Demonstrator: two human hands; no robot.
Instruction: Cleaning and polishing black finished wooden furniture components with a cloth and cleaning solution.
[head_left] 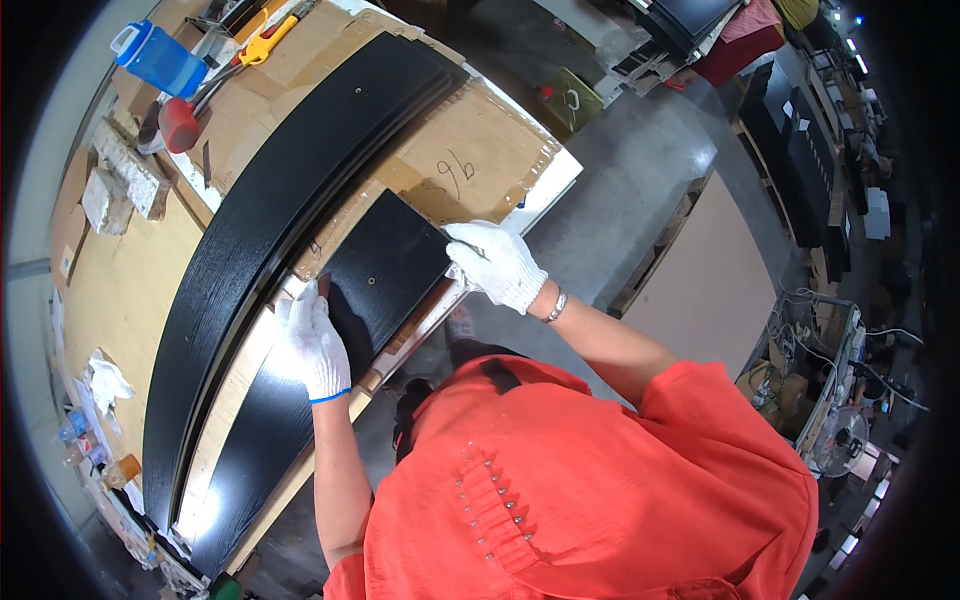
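Observation:
A small black wooden panel (385, 270) with a tiny hole in its face lies at the near edge of a workbench (130, 290). My left hand (315, 345), in a white glove, rests on the panel's left corner with its fingers pointing away from me. My right hand (495, 262), also gloved, closes over the panel's right corner at the bench edge; a thin grey thing lies across its fingers and I cannot tell what it is. Taped brown cardboard (470, 160) lies just behind the panel.
Long black boards (270, 220) run along the bench beside the panel. At the far end are a blue bottle (160, 58), a red object (180, 122) and a yellow tool (265, 42). Grey floor (640, 170), stacked dark panels (800, 150) and a cluttered cart (820, 370) lie to the right.

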